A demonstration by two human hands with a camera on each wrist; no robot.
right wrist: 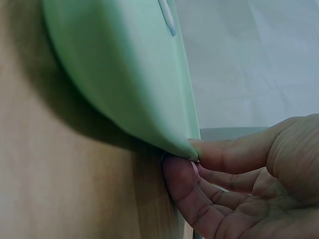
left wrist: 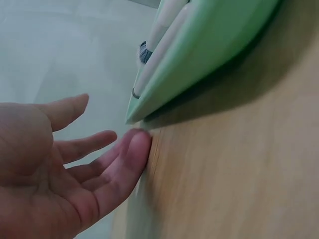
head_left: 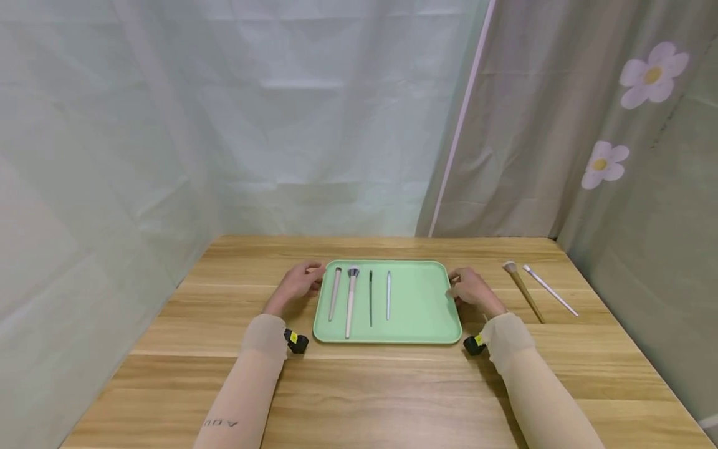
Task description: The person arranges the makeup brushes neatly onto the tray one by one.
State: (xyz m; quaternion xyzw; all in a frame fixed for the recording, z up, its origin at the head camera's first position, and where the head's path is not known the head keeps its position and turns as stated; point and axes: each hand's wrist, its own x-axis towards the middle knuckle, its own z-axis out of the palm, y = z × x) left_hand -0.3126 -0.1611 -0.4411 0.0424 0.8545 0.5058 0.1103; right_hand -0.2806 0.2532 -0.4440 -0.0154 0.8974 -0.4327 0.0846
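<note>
A pale green tray lies on the wooden table with several slim tools in its left half. From the left come a small pink makeup brush, a pink brush with a fluffy head, a thin dark brush and a thin light-coloured stick. At the tray's left edge is my left hand, its fingers relaxed and its thumb apart from the rim in the left wrist view. My right hand pinches the right rim, thumb on top and fingers beneath.
To the right of my right hand, a brown-handled makeup brush and a white-handled brush lie on the table. Pale curtains hang behind the table and along its sides.
</note>
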